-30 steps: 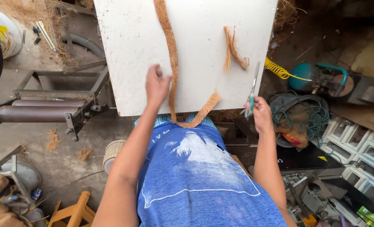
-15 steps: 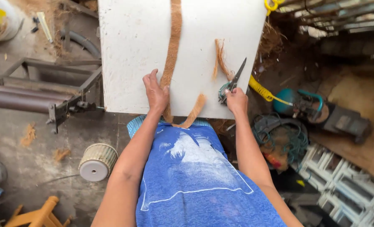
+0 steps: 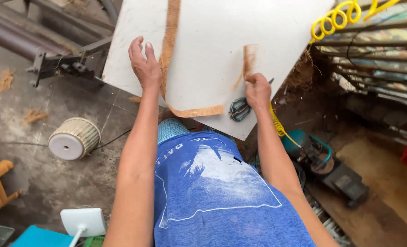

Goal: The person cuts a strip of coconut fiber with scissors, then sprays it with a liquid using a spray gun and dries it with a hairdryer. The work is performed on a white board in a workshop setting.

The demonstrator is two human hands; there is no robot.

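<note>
My left hand (image 3: 144,64) is lying flat on the white board (image 3: 212,41), fingers spread loosely and clamped on nothing, its thumb side pressing just beside the long coir strip (image 3: 168,45). That strip is running down the board from the top edge, bending at the near edge and trailing off to the right as a short tail. My right hand (image 3: 258,89) is sitting on the lower end of the short coir piece (image 3: 247,57), fingers curled down over it; I am judging them pinched on the fibre, though the hand is hiding the contact itself. The green-handled scissors (image 3: 239,109) are lying on the board just below that hand, touching no finger, blades mostly hidden beneath it.

From this one head view I am reading the work as partway along: the short piece is lying apart from the long strip, so one length looks already cut off, while the long strip looks whole and is covering only a narrow line of the board. Most of the board is showing bare.

Round about, a yellow coiled hose (image 3: 333,18) is hanging past the far corner and a pale spool (image 3: 73,138) is resting on the concrete floor (image 3: 29,169).
</note>
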